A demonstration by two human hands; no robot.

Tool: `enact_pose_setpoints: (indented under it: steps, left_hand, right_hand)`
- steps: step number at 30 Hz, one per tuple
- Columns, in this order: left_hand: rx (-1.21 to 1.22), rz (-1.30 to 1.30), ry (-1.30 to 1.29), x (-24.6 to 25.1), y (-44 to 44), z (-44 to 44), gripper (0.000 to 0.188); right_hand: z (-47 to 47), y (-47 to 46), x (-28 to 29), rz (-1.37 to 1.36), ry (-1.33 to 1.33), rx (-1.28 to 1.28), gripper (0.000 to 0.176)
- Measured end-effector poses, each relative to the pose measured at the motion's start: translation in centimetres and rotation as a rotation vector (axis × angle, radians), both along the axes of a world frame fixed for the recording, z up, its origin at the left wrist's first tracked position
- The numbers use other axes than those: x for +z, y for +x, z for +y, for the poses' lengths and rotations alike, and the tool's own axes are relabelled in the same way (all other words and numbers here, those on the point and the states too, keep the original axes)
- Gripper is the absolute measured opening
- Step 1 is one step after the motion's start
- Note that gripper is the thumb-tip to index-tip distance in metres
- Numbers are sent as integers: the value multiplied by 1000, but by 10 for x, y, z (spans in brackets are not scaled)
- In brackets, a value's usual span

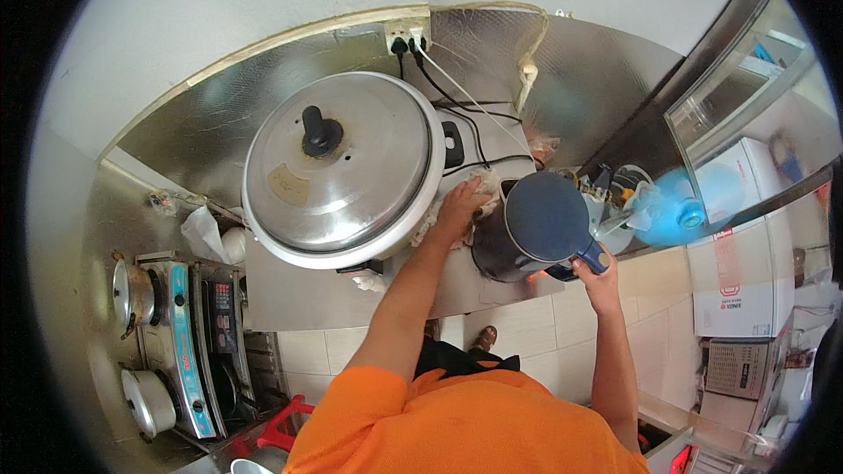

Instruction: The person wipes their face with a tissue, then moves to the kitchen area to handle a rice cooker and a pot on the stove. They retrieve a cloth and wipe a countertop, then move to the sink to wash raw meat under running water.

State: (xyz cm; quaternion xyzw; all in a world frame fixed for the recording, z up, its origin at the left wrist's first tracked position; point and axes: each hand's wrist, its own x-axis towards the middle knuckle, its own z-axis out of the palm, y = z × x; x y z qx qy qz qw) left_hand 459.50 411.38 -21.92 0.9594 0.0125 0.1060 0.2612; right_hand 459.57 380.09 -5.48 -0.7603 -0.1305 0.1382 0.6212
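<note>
My left hand (463,206) presses a crumpled pale cloth (486,185) onto the metal tabletop (421,306), between a large cooker and a kettle. Dark blue and lidded, the electric kettle (546,217) stands at the table's right end. My right hand (598,280) grips its handle (595,257). An orange light glows low on the kettle's near side. The large electric cooker (342,164) has a domed steel lid with a black knob (319,131), a white rim and a black side handle (453,145).
Black and white cords (471,118) run from the wall socket (408,36) across the tabletop. A gas stove (181,349) with two pots is at left, above a red stool (283,424). Right of the kettle are a blue water bottle (672,207) and stacked boxes (741,283).
</note>
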Motion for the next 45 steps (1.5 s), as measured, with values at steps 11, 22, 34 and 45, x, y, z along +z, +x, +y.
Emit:
enact_pose_setpoints:
  steps: [11, 22, 34, 45]
  left_hand:
    - [163, 91, 261, 10, -81, -20, 45]
    - [217, 206, 291, 26, -169, -35, 54]
    - [-195, -338, 119, 58, -194, -79, 51]
    - [-328, -166, 359, 3, -119, -140, 50]
  right_hand:
    - [2, -2, -13, -54, 1, -88, 24]
    - [23, -6, -20, -27, 233, -209, 28]
    - [38, 23, -10, -15, 209, -66, 24]
    - [39, 20, -4, -45, 189, -62, 26]
